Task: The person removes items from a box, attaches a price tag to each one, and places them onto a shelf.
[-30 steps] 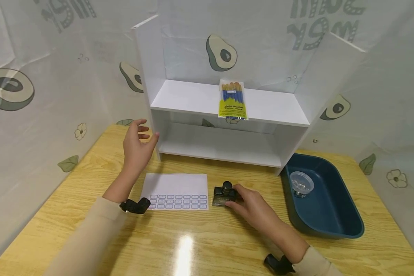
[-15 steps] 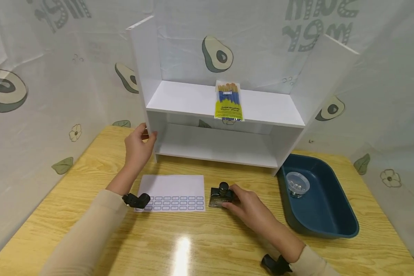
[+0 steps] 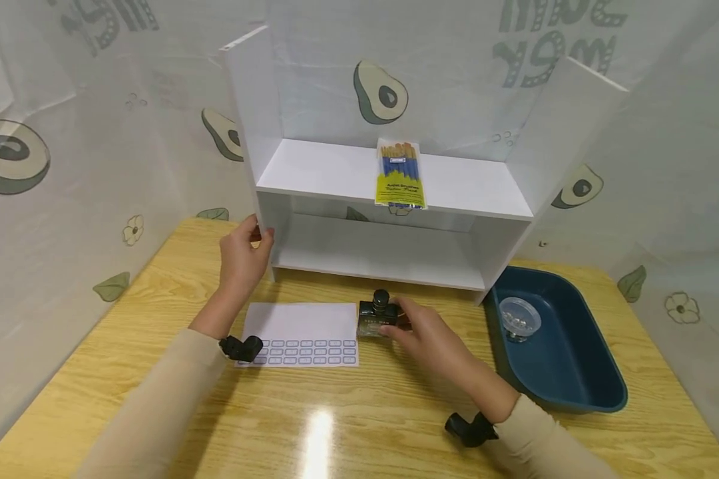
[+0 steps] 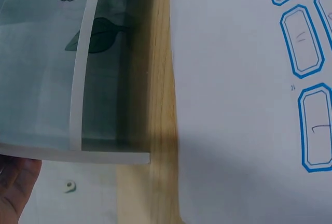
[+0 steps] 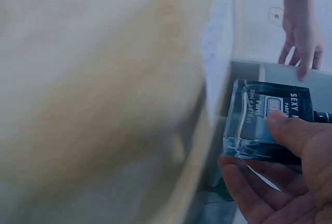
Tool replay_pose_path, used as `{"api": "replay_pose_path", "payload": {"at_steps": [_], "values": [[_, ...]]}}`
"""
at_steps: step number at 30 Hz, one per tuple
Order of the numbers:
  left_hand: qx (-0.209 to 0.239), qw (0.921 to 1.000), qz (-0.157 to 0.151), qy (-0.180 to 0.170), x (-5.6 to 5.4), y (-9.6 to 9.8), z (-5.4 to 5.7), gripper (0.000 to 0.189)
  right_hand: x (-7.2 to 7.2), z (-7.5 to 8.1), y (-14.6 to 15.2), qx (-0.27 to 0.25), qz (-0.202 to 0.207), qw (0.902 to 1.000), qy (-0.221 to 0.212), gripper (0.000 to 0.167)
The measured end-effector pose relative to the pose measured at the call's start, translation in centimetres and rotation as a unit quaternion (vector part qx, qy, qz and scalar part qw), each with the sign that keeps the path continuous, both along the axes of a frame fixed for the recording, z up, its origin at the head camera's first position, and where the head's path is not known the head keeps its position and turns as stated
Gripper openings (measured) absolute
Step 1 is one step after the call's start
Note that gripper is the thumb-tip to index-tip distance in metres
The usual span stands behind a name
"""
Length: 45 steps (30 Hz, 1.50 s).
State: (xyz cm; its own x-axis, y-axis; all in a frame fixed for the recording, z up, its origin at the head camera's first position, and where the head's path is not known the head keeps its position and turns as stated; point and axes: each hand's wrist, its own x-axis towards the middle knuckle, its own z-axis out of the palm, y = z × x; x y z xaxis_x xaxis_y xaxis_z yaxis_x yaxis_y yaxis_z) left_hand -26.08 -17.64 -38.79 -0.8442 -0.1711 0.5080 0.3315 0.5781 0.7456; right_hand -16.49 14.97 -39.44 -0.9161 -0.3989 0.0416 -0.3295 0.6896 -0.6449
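My right hand pinches a dark glass perfume bottle with a black cap, thumb on its front and fingers behind. In the right wrist view the bottle is tilted on its side to that camera, with a small framed label on its face. My left hand touches the left side panel of a white shelf, thumb at the front edge and fingers along the outside. The left wrist view shows only part of that hand, against the panel. A sheet of small blue-framed labels lies between the hands.
A pack of artist brushes lies on the upper shelf board, overhanging its front. A dark blue bin stands at the right, holding a clear round tub. Patterned sheeting encloses the wooden table.
My left hand has moved onto the shelf's side panel. My right hand has raised the perfume bottle from the table and shifted it slightly toward the shelf.
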Motion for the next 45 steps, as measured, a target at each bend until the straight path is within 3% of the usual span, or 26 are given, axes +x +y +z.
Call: {"api": "replay_pose_path", "payload": {"at_steps": [6,13,21,27,45], "values": [[-0.001,1.0000,0.002,-0.003,-0.1,0.2,0.0,0.021,-2.8,1.5,-2.2,-0.031,0.004,0.9985,0.044,0.043],[0.002,1.0000,0.004,0.002,-0.2,0.3,-0.1,0.023,-5.9,2.4,-4.2,-0.070,-0.004,0.9966,0.042,0.048],[0.005,0.9999,0.006,0.011,-0.1,0.4,-0.1,0.024,-8.6,2.4,-5.8,-0.062,-0.037,0.9965,0.041,0.049],[0.010,0.9998,0.013,0.009,0.0,0.3,-0.3,0.023,-9.4,2.1,-7.0,-0.048,-0.033,0.9979,0.028,0.052],[0.011,0.9997,0.020,0.006,-0.1,0.3,-0.2,0.026,-9.7,2.0,-7.5,-0.030,-0.045,0.9980,0.033,0.054]]}}
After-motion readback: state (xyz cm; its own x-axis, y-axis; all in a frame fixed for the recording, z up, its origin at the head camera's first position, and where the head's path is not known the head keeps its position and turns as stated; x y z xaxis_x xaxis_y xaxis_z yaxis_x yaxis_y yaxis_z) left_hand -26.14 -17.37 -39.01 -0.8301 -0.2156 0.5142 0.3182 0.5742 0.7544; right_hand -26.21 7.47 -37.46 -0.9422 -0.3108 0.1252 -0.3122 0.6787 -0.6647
